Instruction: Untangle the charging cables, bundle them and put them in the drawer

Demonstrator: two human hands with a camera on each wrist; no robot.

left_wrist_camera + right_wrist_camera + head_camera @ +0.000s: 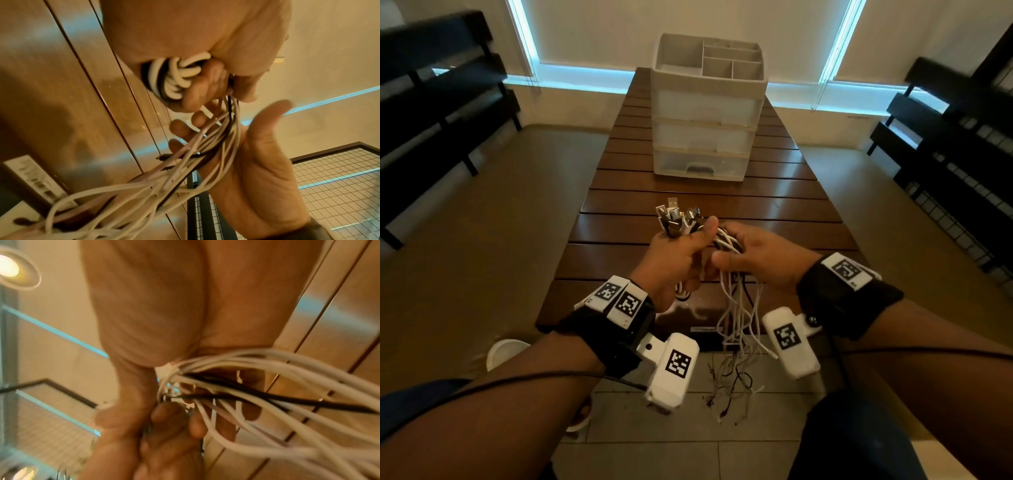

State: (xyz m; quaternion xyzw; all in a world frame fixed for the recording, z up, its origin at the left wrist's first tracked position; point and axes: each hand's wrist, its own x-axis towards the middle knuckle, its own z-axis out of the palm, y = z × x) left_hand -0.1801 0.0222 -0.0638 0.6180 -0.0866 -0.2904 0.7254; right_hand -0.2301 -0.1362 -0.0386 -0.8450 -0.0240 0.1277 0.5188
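Over the near part of the slatted wooden table [774, 205], both hands hold one bunch of white and black charging cables [726, 240]. My left hand [688, 240] grips the bunch in its fist, the plugs [676, 217] sticking up above it and coiled loops [176, 76] showing inside. My right hand [736, 248] curls its fingers round the strands just beside the left. The loose ends [736, 329] hang down past the table's front edge. The white drawer unit [702, 137] stands further back with its three drawers closed.
Dark benches [438, 89] line the left wall and dark racks [962, 137] the right. A white bowl [503, 353] sits on the floor by the table's near left corner. A wire grid panel [339, 186] stands on the right.
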